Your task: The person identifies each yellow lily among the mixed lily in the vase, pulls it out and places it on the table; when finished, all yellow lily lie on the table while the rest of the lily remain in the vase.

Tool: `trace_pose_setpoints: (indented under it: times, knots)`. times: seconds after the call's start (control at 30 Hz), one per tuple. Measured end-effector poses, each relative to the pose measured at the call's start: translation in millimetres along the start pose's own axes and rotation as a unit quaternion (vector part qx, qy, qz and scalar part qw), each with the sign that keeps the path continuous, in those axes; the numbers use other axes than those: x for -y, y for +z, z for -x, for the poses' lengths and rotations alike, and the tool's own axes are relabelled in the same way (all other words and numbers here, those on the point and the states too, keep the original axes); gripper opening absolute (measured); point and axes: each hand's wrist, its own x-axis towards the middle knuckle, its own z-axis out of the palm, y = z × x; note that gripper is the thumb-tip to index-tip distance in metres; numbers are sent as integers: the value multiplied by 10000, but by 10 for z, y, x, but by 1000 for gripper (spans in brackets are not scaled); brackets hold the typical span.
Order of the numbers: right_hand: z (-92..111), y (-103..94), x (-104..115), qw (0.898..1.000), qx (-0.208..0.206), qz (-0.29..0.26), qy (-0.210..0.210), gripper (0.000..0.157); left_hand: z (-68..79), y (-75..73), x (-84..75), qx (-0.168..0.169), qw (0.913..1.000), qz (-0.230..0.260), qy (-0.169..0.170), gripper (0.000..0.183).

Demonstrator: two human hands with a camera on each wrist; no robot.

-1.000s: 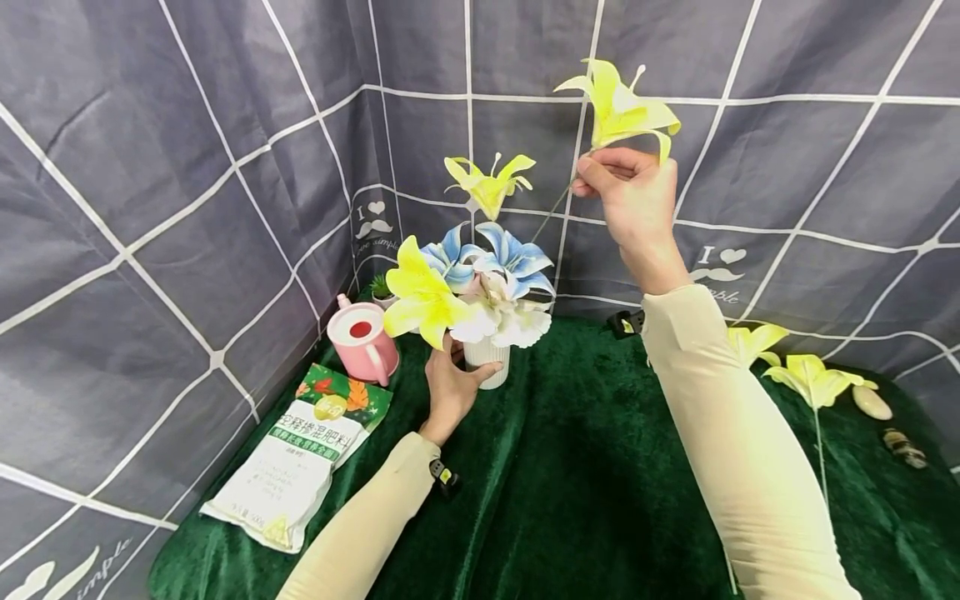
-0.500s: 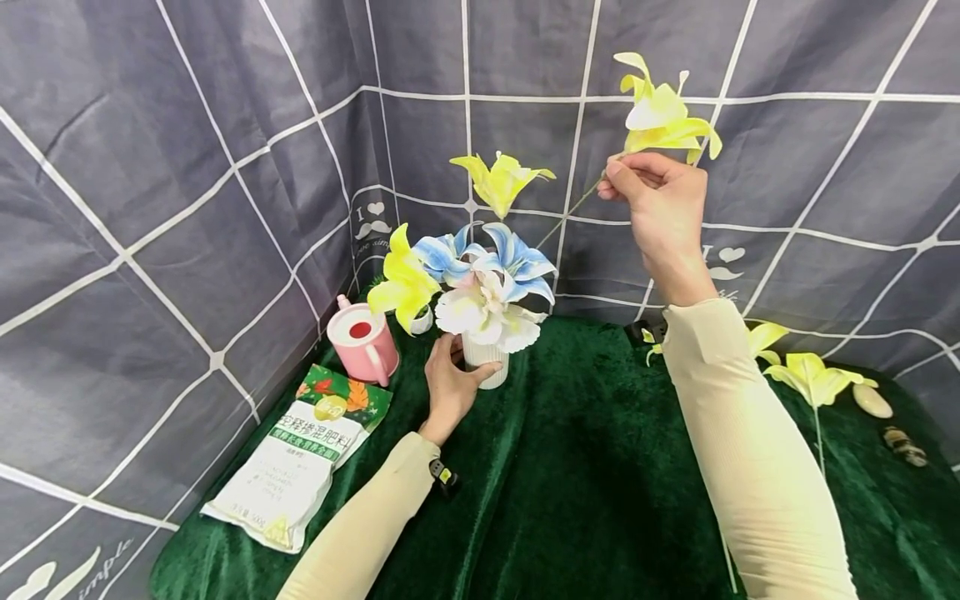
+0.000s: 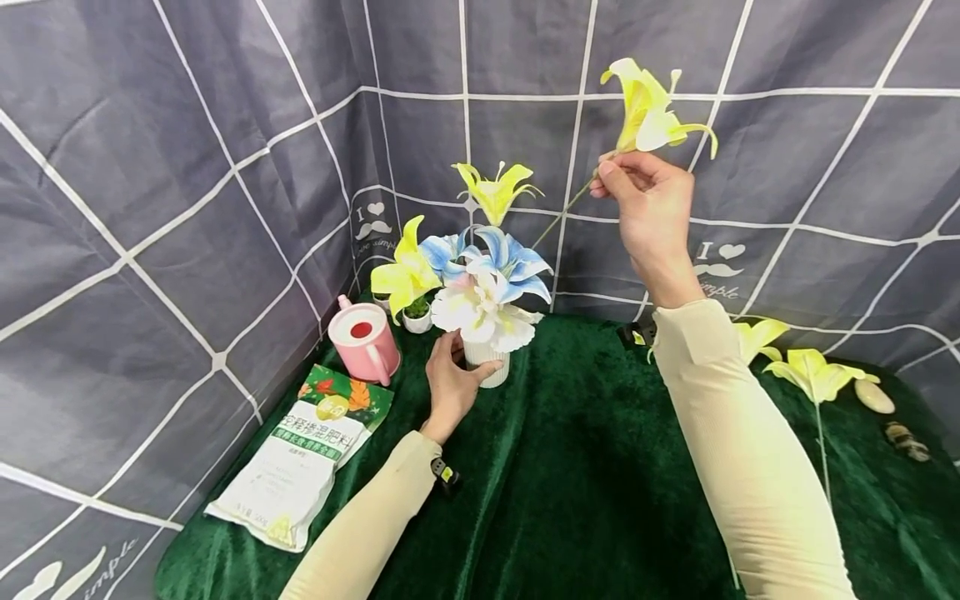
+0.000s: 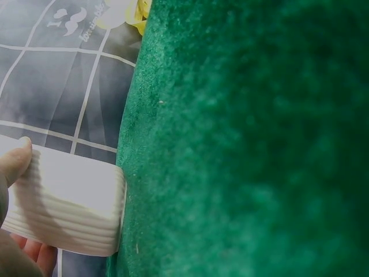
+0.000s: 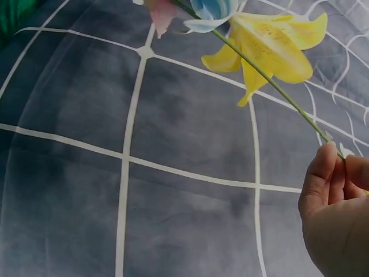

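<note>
My left hand (image 3: 453,383) grips the ribbed white vase (image 3: 495,369), thumb on its near side; the left wrist view shows the vase wall (image 4: 75,199) between thumb and fingers, its base on the green cloth. Out of the vase rise a white flower (image 3: 487,312), blue lilies (image 3: 513,262) and two yellow lilies, one at the left (image 3: 405,271), one standing higher (image 3: 495,193). Up at the right, my right hand (image 3: 656,212) pinches the stem of another yellow lily (image 3: 645,108) just below its bloom. That stem (image 5: 271,81) slants down behind the blue lilies, its lower end hidden.
A pink watering can (image 3: 365,346) and small potted plants (image 3: 417,317) stand left of the vase. A fertilizer bag (image 3: 296,467) lies in front of them. At the right, more yellow lilies (image 3: 813,379) lie on the cloth by stones (image 3: 874,397). Checked curtains (image 3: 810,167) enclose the back and left.
My right hand has moved right with the lily, then slightly back left. The vase's flowers have turned and shifted, the left yellow lily moving off the white flower. My left hand stays on the vase.
</note>
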Motion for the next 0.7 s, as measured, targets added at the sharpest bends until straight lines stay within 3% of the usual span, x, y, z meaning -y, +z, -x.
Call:
trace_pose_setpoints:
  times: [0.2, 0.43, 0.7]
  knots:
    - [49, -18, 44, 9998, -141, 99, 38, 5, 7, -1, -7, 49, 10000, -49, -49, 75]
    - [78, 73, 20, 9985, 44, -508, -183, 7, 7, -3, -3, 1, 10000, -12, -45, 75]
    - [136, 115, 70, 9985, 24, -474, -282, 9, -1, -16, 20, 82, 9999, 73, 10, 72]
